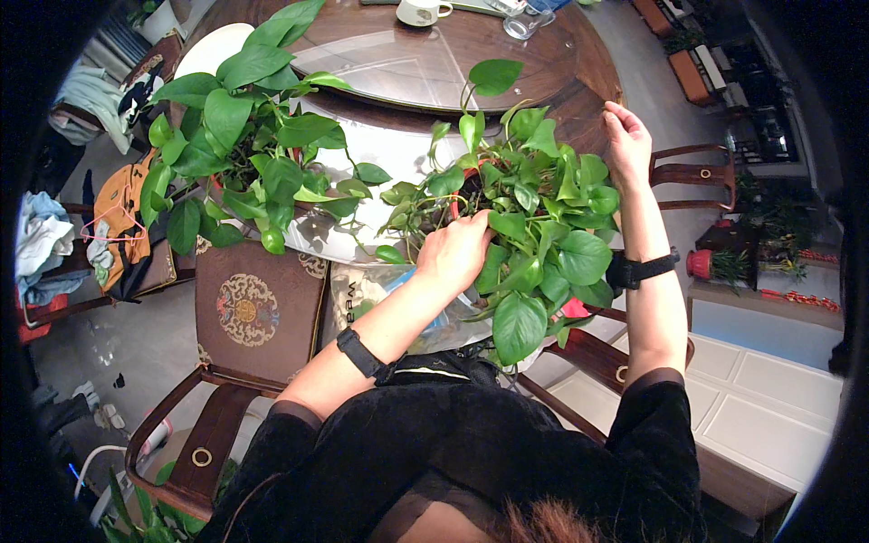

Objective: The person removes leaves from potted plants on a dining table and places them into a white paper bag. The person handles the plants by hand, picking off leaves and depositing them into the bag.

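Right of centre, a leafy pothos plant (584, 258) grows in a reddish-orange pot (468, 178) near the table's edge. My left hand (453, 252) reaches to the front of this pot, its fingertips hidden among stems and leaves, so its hold is unclear. Out to the right of the foliage, my right hand (629, 144) is raised with thumb and fingers pinched together. Anything between those fingertips is too small to tell. A second, large-leaved pothos (234, 117) stands to the left, its pot mostly covered by leaves.
Behind the plants lies a glass turntable (380, 75) on the wooden table (594, 78), with a white mug (417, 13) and a glass mug (521, 26). A cushioned chair (251, 305) and a plastic bag (360, 288) are at the near edge. Clothes (122, 217) hang at left.
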`<state>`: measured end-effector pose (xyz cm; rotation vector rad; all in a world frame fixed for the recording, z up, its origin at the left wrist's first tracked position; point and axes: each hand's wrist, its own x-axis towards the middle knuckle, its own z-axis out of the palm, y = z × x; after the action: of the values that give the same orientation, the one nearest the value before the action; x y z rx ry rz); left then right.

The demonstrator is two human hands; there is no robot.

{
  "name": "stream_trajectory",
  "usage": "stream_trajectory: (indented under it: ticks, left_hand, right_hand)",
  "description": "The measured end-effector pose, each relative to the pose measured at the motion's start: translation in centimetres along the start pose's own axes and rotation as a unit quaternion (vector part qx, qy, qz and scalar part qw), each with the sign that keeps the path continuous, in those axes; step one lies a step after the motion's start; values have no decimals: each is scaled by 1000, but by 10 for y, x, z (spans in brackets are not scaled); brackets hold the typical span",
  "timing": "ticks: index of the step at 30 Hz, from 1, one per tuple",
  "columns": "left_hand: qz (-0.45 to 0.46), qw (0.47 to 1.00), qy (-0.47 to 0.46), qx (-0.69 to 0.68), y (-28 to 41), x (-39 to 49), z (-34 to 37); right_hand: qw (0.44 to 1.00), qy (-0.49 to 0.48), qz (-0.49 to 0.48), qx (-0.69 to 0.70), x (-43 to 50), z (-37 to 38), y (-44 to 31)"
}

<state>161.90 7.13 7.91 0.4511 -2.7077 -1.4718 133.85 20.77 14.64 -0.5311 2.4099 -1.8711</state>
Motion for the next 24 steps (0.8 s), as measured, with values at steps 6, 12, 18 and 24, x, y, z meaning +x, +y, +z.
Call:
stream_trajectory:
  ticks: [6, 12, 18, 24]
  left_hand:
    - [12, 1000, 4, -15, -4, 0, 4]
    - [15, 1000, 21, -15, -10, -3, 14]
    - [46, 998, 9, 41, -12, -4, 15]
    - [28, 999, 13, 20, -16, -4, 19]
  right_hand:
    - [997, -74, -16, -21, -4, 16, -35]
    - [990, -95, -80, -66, 17, 41, -68]
    - [860, -411, -45, -298, 40, 88, -36]
    - [716, -532, -42, -450, 42, 132, 9]
